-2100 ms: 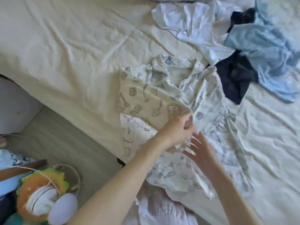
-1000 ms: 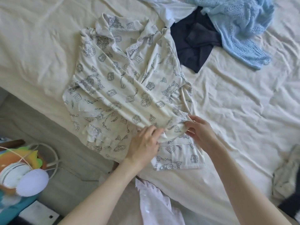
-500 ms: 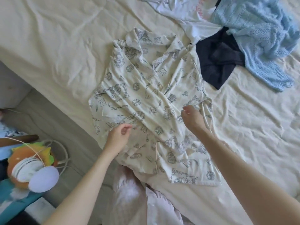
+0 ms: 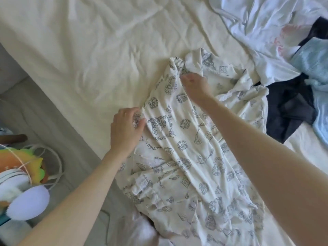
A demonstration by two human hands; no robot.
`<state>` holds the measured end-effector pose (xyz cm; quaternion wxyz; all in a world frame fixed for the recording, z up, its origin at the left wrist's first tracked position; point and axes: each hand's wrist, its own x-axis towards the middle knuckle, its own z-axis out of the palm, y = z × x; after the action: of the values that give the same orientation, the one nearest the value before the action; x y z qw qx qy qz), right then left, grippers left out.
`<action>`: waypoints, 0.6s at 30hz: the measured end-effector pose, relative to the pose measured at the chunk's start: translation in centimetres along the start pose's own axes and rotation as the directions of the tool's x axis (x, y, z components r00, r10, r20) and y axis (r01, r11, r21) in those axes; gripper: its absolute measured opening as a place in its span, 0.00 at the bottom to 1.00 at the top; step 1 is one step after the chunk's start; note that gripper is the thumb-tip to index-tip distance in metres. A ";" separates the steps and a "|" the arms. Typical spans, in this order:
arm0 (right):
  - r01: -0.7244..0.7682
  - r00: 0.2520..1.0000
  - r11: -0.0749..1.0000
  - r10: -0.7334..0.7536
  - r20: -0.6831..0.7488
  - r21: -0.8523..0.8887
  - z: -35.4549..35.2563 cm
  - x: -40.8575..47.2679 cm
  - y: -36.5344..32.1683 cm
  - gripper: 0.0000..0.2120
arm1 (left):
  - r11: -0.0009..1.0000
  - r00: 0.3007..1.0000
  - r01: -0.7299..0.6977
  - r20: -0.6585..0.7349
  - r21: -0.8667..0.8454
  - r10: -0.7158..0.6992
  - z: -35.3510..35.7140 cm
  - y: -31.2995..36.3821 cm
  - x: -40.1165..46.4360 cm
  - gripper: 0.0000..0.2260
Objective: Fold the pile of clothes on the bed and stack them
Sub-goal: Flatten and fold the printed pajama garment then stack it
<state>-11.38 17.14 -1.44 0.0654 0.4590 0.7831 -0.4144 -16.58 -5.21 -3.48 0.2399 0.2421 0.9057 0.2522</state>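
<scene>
- A printed shirt (image 4: 186, 157), cream with grey drawings, lies on the bed (image 4: 88, 50) near the middle of the view, and its near end reaches the near edge of the mattress.
- The left hand (image 4: 126, 128) is at the left edge of the shirt. Its thumb and fingers pinch a small piece of the printed cloth, so the grip is narrow and it holds the shirt.
- The right hand (image 4: 194, 84) is farther away, at the far end of the shirt. Its fingers are curled into a bunch of cloth there, and it grips the shirt.
- Between the two hands the cloth is pulled into long folds that run from far to near.
- The right forearm crosses over the right part of the shirt.
- The rest of the clothes are at the far right of the bed, apart from the hands: a white garment (image 4: 257, 29), a dark garment (image 4: 291, 107) just beside the right side of the shirt, and a light blue knit (image 4: 314, 68) at the right edge.
- The sheet on the bed is cream and wrinkled.
- On the floor at the near left there is a colourful toy (image 4: 23, 176) with orange, yellow and green parts, and a white cable (image 4: 58, 167) beside it.
- A piece of white cloth (image 4: 138, 231) shows at the near edge, below the shirt; what it is, I cannot tell.
</scene>
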 end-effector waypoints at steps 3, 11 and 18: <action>-0.005 1.000 0.987 0.008 0.015 -0.162 1.6 3.2 -1.2 0.17 | 0.987 0.994 0.015 0.101 0.160 -0.032 0.6 -0.2 1.1 0.19; -0.085 0.994 0.996 0.083 -0.076 -0.031 3.7 6.6 -4.2 0.10 | 0.936 0.960 0.201 0.247 -0.288 -0.130 -1.5 -2.0 2.5 0.06; -0.169 0.985 0.962 0.174 -0.002 0.215 3.9 9.3 -5.9 0.14 | 0.914 0.951 0.250 0.260 -0.320 -0.169 -2.0 -3.6 3.8 0.06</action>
<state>-22.34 19.21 -4.95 0.0431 0.5337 0.6919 -0.4843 -21.76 -6.44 -5.26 0.4064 0.1239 0.8338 0.3524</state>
